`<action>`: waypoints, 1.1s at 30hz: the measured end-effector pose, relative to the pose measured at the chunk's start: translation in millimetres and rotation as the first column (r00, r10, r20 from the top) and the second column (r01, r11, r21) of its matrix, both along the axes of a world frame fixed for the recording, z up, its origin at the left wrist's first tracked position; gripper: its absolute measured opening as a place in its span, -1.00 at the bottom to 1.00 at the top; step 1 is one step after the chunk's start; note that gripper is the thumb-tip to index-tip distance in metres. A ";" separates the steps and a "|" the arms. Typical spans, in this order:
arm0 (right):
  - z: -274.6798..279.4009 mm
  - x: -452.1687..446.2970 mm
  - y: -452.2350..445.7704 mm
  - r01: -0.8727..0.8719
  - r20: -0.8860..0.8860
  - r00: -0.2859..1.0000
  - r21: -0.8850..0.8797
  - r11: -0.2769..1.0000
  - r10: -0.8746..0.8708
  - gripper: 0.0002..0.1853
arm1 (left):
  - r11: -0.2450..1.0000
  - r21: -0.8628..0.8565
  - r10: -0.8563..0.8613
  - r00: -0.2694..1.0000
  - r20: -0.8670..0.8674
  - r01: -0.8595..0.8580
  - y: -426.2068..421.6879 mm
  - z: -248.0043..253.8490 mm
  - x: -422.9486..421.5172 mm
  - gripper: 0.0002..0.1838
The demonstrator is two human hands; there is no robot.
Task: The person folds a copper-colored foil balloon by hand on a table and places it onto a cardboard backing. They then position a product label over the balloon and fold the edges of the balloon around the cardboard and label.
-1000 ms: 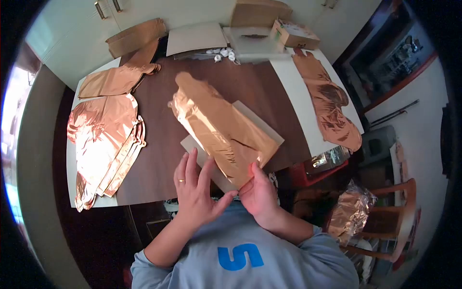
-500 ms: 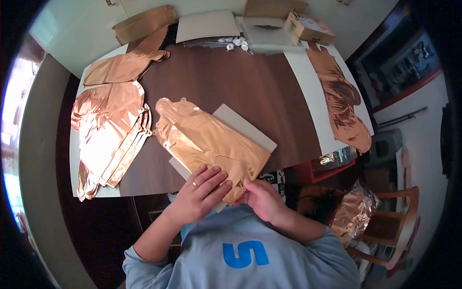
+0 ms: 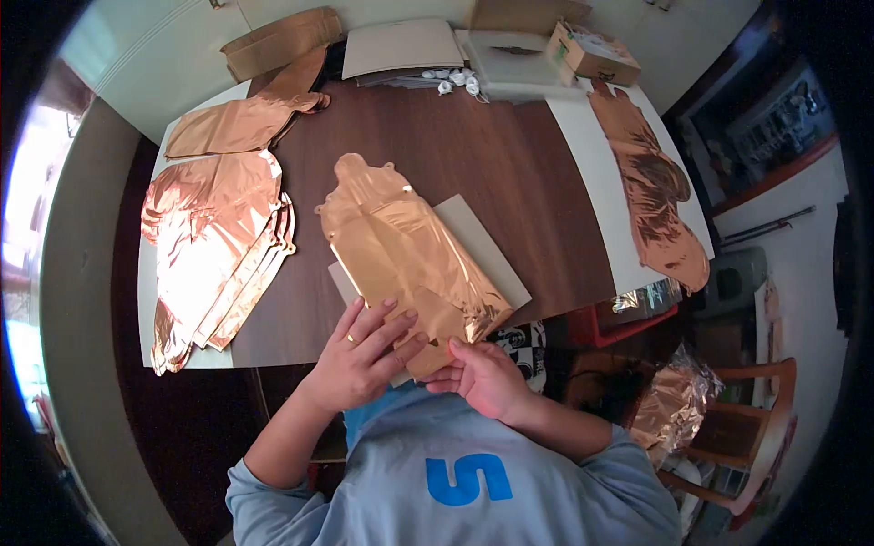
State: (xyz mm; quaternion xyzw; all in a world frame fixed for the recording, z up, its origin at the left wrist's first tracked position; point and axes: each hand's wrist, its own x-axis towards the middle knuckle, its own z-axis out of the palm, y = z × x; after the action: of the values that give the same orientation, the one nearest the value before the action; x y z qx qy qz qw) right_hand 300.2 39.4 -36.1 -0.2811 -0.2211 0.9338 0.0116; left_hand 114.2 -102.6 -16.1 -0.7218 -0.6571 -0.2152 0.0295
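Head view: copper-coloured foil piece lies at the middle of the near edge of the table, set aslant, its rounded, tabbed end towards the far edge and its lower end at the near edge. A pale board shows beneath it on both sides. Right hand: narrow, the lower end of the foil held between thumb and fingers. Left hand: fingers slightly spread, laid on the foil near that same end; thumb hidden, so whether it grips cannot be told. Overlapping foil sheets lie along the left edge. Further creased foil runs along the right edge. At the far right corner stands a carton; small white items sit near the middle of the far edge. Off the table, beyond the near right corner, a crinkled foil bundle is beside a wooden chair.
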 end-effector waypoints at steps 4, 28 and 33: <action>-6.1 -0.9 -0.8 0.062 -0.023 0.998 0.077 0.995 -0.060 -0.61 | 0.998 0.023 0.061 0.998 0.013 -0.061 -6.3 -8.2 0.6 -0.52; 45.5 -17.7 60.2 -0.201 0.416 0.908 0.541 -0.817 0.052 -0.39 | 0.868 0.065 0.437 0.821 0.368 -0.492 -8.6 9.6 0.2 -0.59; 55.6 -6.1 90.1 -0.138 0.277 0.957 0.689 -0.712 0.082 -0.11 | 0.920 -0.004 0.379 0.885 0.270 -0.393 14.0 13.3 6.5 -0.35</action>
State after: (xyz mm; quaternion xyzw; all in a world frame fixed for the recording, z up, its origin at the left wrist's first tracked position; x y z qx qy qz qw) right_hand 294.1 129.5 19.5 -0.0784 -0.9780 0.1494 0.1223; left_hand 120.7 -88.6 -2.8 -0.5403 -0.7798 -0.3162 0.0020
